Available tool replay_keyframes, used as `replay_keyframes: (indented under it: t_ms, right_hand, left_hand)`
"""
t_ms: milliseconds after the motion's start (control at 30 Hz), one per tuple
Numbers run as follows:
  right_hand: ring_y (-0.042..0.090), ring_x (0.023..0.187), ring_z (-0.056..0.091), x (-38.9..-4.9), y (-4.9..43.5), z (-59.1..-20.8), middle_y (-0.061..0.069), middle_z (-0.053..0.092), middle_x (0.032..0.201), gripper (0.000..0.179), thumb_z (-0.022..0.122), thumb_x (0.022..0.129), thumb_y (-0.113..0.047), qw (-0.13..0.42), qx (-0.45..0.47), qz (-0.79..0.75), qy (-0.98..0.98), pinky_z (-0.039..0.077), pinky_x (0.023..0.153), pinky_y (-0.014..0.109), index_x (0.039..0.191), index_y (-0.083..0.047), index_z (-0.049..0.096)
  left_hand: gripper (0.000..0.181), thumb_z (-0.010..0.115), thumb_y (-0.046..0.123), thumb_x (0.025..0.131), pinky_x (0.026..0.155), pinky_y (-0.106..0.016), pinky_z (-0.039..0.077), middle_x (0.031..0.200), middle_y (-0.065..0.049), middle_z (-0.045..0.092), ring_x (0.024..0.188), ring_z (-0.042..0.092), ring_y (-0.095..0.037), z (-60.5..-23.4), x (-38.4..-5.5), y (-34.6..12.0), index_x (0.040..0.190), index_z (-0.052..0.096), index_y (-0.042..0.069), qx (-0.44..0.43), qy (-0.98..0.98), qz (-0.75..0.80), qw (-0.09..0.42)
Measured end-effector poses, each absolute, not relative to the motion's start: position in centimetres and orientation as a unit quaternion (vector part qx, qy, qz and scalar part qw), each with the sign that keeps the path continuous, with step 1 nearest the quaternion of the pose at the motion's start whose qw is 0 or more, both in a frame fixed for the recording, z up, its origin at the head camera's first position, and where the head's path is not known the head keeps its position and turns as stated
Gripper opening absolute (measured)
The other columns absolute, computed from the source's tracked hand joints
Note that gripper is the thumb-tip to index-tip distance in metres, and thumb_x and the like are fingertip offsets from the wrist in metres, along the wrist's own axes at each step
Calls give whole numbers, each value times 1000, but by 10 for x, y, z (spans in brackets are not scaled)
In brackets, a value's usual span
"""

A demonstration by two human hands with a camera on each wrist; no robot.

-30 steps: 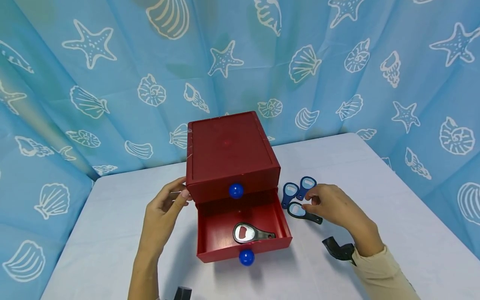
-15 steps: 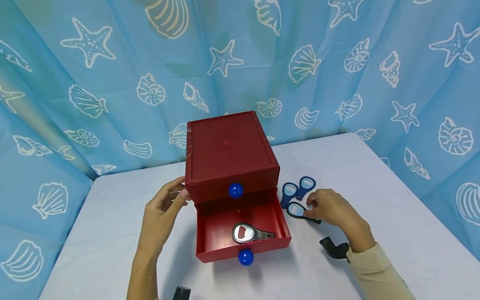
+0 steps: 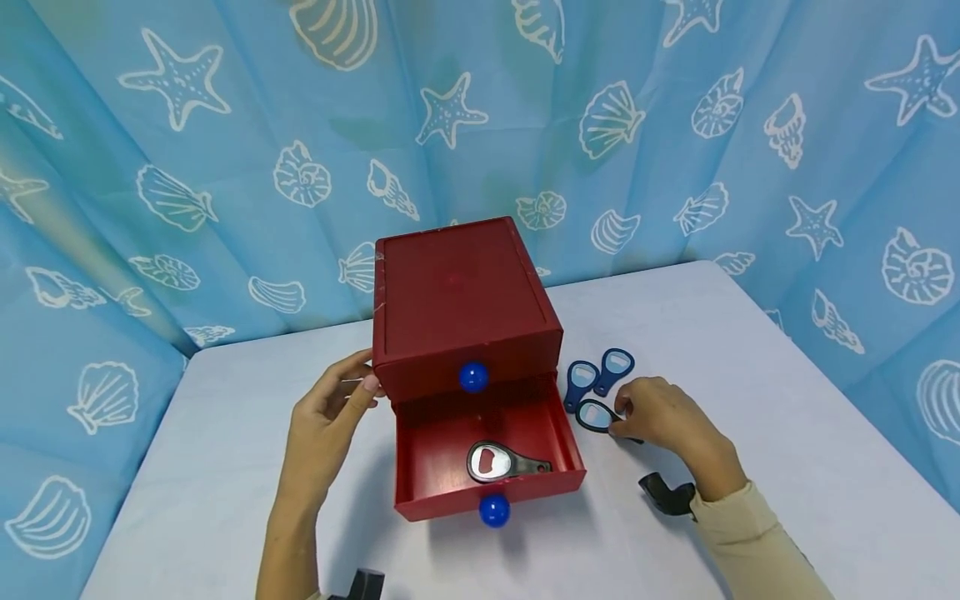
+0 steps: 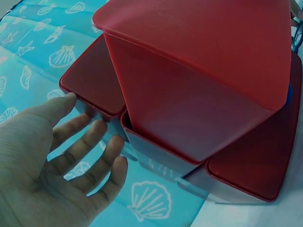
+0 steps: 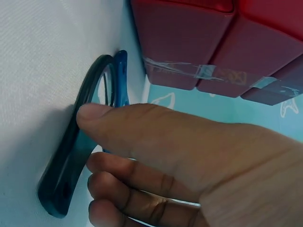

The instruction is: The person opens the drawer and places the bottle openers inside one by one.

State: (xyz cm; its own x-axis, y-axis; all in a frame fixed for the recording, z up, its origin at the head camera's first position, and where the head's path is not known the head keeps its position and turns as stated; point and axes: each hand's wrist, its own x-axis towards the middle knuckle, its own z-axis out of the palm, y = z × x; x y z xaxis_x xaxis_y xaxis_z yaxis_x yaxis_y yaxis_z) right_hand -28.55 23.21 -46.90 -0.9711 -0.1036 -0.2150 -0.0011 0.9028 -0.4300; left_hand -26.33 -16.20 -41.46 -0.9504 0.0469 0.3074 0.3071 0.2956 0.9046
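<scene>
right hand point(image 3: 667, 417) pinched the black tabletop opener point(image 3: 594, 416) by its handle point(image 5: 57, 182), seemingly best: probably light, stiff, slick! left hand point(image 3: 324, 421), unclenched, sat left of the red box point(image 3: 465, 287).

Curtain point(image 3: 517, 158): light blue, hanging in folds behind the table point(image 3: 225, 450) and along its left and right sides. Print: white shells point(image 3: 611, 119) and starfish point(image 3: 450, 111). Yellowish patch point(image 3: 56, 196) noted at far left. Table surface: white, finely woven in the right wrist view. Shadows point(image 3: 363, 500): soft-edged.
</scene>
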Motion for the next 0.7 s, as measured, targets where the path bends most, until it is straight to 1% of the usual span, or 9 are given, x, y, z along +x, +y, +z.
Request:
replay_keyframes:
  t_ms: [167,467,700]
  right_hand:
    - [19,67,53,-282,233,-471,3,58,75,29,90,74,-21,112,-18,-201,973,46,56,32,87,-7,69]
    - [19,68,53,-285,232,-475,2,61,75,22,88,76,-19,99,-20,-205,973,47,57,33,82,-8,70]
    - [17,60,51,-287,234,-481,1,55,62,24,86,75,-22,88,-9,-224,971,38,51,29,69,-12,65]
  left_hand:
    - [40,62,25,101,90,-25,53,119,-2,64,105,65,-19,-416,-262,-161,140,58,21,-116,-800,-579,105]
    - [40,64,27,100,90,-26,54,118,0,64,105,65,-19,-415,-264,-161,139,59,24,-110,-798,-582,111]
    - [40,64,25,100,89,-25,54,118,-1,64,104,65,-20,-416,-264,-161,139,59,23,-112,-798,-581,113]
